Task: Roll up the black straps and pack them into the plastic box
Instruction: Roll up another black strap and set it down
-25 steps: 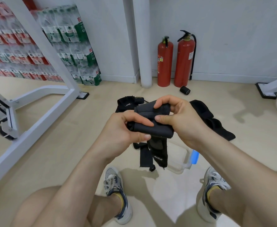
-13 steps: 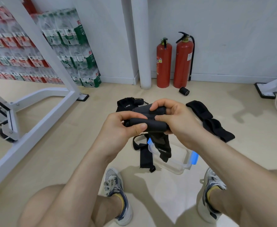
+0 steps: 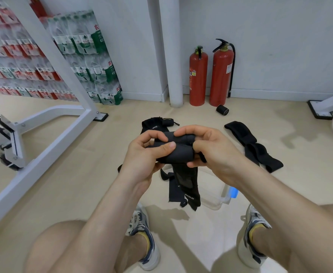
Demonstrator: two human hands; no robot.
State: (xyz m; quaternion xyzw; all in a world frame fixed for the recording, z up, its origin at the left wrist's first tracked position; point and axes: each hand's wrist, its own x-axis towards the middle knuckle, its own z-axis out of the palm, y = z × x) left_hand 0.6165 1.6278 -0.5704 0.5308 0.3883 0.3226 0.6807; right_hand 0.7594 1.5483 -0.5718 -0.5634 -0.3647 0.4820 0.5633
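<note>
Slack is the main hazard. The half-rolled black fabric strap (image 3: 179, 153) is held in the air between both hands, directly above the clear plastic box (image 3: 216, 201) on the floor. The left hand (image 3: 144, 154) curls round its left end with the thumb pressed flat on top. The right hand (image 3: 211, 152) wraps its fingers round the other end. If either grip eases while a thumb shifts for the next turn, the springy coil will probably loosen and the roll will come out too fat for the box.

The strap's unrolled tail (image 3: 189, 186) hangs down in front of the box. It could catch on the rim or twist, and then the layers would wind crooked. A second flat black strip (image 3: 172, 191) hangs beside it. I cannot tell whether it belongs to the same strap, but it could get dragged into the roll.

Counted:
- Two hands, both gripping the one strap.
- One plastic box, with one blue latch (image 3: 234, 192) visible.
- One crumpled black strap bundle (image 3: 155, 124) on the floor beyond the hands.
- One long black strap (image 3: 250, 144) lying to the right, possibly two overlapping.
- One small black rolled cylinder (image 3: 222, 110) near the wall.
- Two red fire extinguishers (image 3: 198, 75) behind it.
</note>
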